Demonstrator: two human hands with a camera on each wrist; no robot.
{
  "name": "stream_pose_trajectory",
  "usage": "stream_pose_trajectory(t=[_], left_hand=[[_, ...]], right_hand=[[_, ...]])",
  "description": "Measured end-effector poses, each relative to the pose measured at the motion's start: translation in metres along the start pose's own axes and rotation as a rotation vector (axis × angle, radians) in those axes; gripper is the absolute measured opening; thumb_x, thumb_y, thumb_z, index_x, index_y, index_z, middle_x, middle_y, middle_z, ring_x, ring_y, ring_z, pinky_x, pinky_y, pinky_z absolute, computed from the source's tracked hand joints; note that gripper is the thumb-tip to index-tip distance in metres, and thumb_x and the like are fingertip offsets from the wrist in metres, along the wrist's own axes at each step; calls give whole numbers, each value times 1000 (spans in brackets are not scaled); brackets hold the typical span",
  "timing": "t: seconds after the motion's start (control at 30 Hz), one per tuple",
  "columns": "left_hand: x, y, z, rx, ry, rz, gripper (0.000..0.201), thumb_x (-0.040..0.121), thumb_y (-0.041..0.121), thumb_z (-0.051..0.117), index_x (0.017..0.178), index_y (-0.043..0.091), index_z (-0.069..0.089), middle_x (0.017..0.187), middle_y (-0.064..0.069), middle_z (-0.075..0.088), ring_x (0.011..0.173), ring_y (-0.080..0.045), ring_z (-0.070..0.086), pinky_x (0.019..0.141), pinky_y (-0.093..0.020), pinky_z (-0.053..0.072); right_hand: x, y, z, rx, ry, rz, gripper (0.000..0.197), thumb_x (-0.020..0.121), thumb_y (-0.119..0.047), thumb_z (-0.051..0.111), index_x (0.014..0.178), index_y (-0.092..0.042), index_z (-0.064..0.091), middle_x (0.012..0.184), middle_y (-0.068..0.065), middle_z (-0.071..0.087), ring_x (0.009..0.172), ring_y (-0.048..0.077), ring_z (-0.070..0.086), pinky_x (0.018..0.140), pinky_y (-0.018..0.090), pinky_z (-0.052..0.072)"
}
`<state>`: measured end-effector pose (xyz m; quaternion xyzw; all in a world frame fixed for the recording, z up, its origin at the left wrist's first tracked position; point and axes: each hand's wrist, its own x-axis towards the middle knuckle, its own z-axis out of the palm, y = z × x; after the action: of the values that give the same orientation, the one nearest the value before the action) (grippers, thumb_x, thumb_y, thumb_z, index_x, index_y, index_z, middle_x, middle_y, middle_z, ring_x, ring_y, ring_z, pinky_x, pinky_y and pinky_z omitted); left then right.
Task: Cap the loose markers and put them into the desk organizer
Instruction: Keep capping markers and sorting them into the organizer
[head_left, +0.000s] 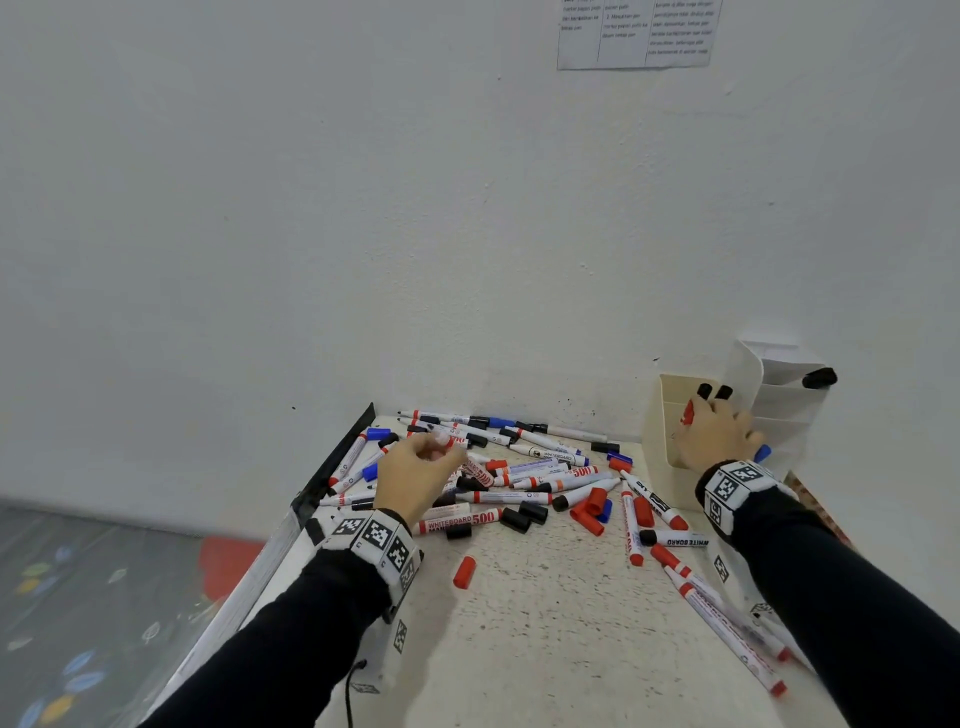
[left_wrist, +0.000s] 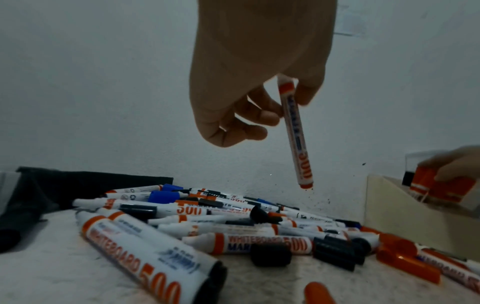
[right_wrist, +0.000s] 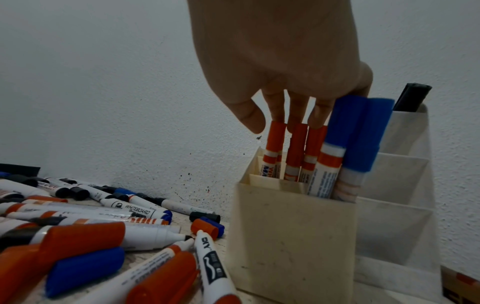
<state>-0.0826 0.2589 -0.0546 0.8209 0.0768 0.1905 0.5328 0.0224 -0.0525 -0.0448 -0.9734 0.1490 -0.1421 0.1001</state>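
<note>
Your right hand (right_wrist: 280, 67) is at the cream desk organizer (right_wrist: 291, 236), fingers (right_wrist: 298, 115) extended straight down onto the caps of the red-capped markers (right_wrist: 296, 148) standing in its front compartment. Two blue-capped markers (right_wrist: 358, 135) stand just beside them at 3 o'clock; whether your little finger curls round one, I can't tell. It reads as the seating step, nothing pinched.

Your left hand (left_wrist: 249, 67) pinches a red-banded marker (left_wrist: 296, 131), hanging it nearly upright above the pile of loose markers (head_left: 509, 478). Its lower end shows red; the upper end is hidden in the fingers, so I can't tell whether it's capped.

Step in hand: dropping a batch in while the left picks the next one. The next move probably calls for a matching red cap; one loose red cap (head_left: 464, 571) lies at 6 o'clock of the pile, with more red and black ones at the pile's 4 o'clock. Then push it on and carry it to the organizer at 3 o'clock.

Most of the task remains: many markers lie uncapped.

The tabletop (head_left: 545, 649) is pale and speckled, pushed against a white wall (head_left: 363, 208) with ink flecks low down. A printed sheet (head_left: 639, 31) hangs at 12 o'clock. A white tiered holder (head_left: 779, 405) stands behind the organizer with a black-capped marker in it.
</note>
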Motion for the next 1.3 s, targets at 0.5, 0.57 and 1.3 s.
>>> stream_pose_trajectory(t=[0.5, 0.57, 1.3], left_hand=[[-7, -30, -15, -7, -26, -478, 36, 99, 35, 25, 88, 13, 51, 96, -29, 56, 91, -39, 60, 86, -44, 47], [-7, -43, -21, 47, -51, -557, 42, 98, 37, 24, 104, 7, 53, 116, -28, 57, 102, -42, 59, 91, -45, 47], [-37, -56, -21, 223, -272, -465, 23, 95, 28, 40, 84, 13, 54, 81, -3, 55, 73, -15, 50, 72, -26, 44]], right_hand=[[-48, -59, 11, 301, -78, -314, 17, 89, -14, 50, 99, -17, 63, 108, 2, 55, 103, 20, 51, 83, 31, 39], [-64, -77, 15, 420, -279, -418, 13, 90, -12, 50, 93, -17, 62, 99, 1, 61, 85, 13, 55, 72, 21, 43], [-145, -131, 42, 374, -820, -653, 13, 78, -20, 69, 85, -23, 59, 82, -7, 58, 72, 7, 53, 62, 21, 45]])
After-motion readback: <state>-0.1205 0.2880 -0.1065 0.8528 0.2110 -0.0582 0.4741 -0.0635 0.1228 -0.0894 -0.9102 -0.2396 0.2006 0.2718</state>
